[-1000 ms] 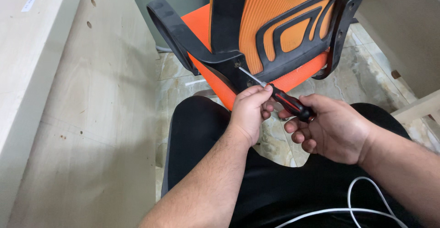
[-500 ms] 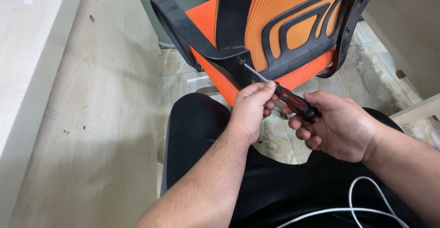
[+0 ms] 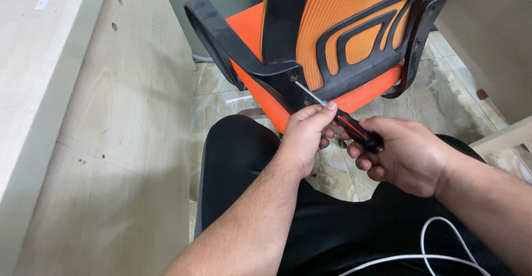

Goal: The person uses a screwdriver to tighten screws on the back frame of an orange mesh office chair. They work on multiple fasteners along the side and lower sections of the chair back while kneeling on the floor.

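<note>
Head view, looking down at a seated person's lap. At frame centre, the screwdriver ran diagonally: its bare steel shaft pointed up-left, the tip set at a screw in the black plastic bracket of the orange office chair. The screw head appeared still proud of its hole, so the fastening was judged unfinished; how many turns remained could not be told. The left hand pinched the shaft where it met the handle, thumb and forefinger pressed together around it. The right hand, right of centre, had its fingers curled closed about the black, red-striped handle.

The chair back, in the upper half of the frame, was a ribbed orange mesh stretched over a smooth, moulded black frame with curved cut-outs; a looped black armrest rose at upper centre-left. A pale wood-grain panel with drilled holes filled the left. A white cable curved across the dark trousers at lower right, above a glossy marbled tile floor.
</note>
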